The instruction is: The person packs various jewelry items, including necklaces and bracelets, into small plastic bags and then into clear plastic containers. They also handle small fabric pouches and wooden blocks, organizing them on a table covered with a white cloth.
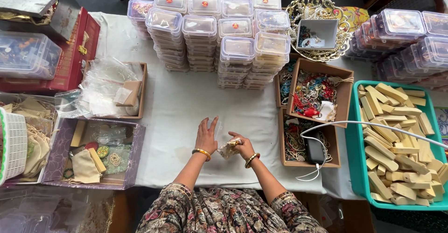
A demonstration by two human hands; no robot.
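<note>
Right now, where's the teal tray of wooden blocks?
In the head view, the teal tray of wooden blocks sits at the table's far right, just right of the cardboard boxes of jewellery, beyond the right hand.

A table covered with a plain white cloth [186, 107] fills the view. Along its far edge stand tall stacks of clear plastic lidded boxes [210, 32]. At the left lie a brown cardboard tray of clear plastic bags [114, 89] and, nearer, a purple patterned box [93, 153] of small pouches and beads. At the right sit open brown cardboard boxes of tangled colourful jewellery [313, 95], with a black phone on a white cable [315, 151] on the nearest one. A teal plastic tray of pale wooden blocks [396, 144] lies at the far right.
</note>
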